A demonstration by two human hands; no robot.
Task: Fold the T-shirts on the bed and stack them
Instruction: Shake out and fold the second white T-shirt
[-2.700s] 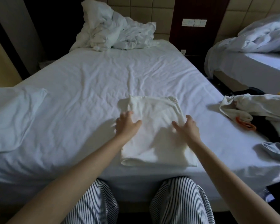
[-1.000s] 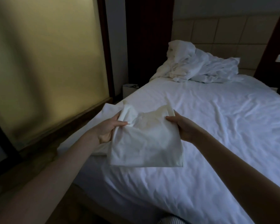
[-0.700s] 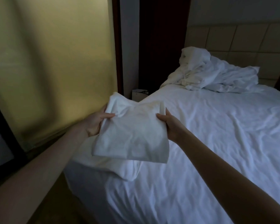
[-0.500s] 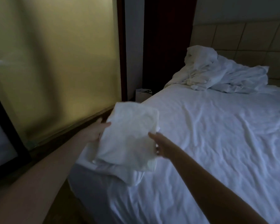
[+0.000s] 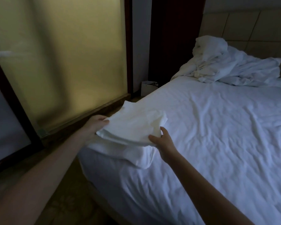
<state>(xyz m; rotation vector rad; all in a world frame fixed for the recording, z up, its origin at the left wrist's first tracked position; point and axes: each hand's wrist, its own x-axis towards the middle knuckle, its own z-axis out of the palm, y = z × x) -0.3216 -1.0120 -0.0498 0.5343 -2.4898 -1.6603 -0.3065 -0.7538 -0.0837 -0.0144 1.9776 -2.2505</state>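
A folded white T-shirt (image 5: 133,127) lies flat between both hands, low over a white pillow (image 5: 136,155) at the bed's near left corner. My left hand (image 5: 96,124) grips its left edge, fingers under the cloth. My right hand (image 5: 162,142) holds its near right corner. The shirt's underside touches or nearly touches the pillow; I cannot tell which. The bed (image 5: 217,135) is covered by a wrinkled white sheet.
A crumpled white duvet (image 5: 225,65) is heaped at the head of the bed by the padded headboard (image 5: 250,30). A frosted glass panel (image 5: 58,62) with a dark frame stands left of the bed. A small white bin (image 5: 148,88) sits on the floor in the gap.
The view swung left from the bed's middle. Both hands lifted the folded T-shirt, carried it leftward and lowered it from upright to flat over the pillow.
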